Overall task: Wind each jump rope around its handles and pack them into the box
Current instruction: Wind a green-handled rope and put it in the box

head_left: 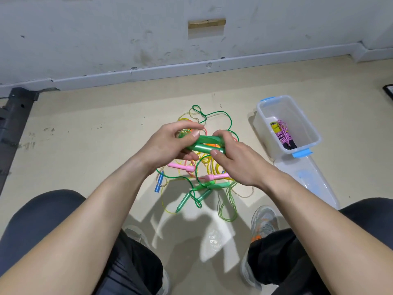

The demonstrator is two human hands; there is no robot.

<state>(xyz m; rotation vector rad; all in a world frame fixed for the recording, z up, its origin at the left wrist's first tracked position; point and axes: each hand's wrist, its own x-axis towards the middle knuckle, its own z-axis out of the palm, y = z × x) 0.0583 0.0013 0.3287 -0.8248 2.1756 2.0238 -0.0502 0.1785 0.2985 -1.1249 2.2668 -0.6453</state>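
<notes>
Beige floor (85, 145) holds tangled jump ropes (204, 182); my left hand (170, 145) and right hand (238, 165) grip paired green handles (202, 146), fingers (194, 134) curled round them, clear box (263, 116) at right.

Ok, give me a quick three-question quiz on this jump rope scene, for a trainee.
1. True or false: the left hand and right hand both hold the green handles.
2. How many wound ropes lie in the box? A none, B one, C three.
3. Fill in: the leftmost loose handle is coloured ___.
Key: 1 true; 2 B; 3 blue.
</notes>
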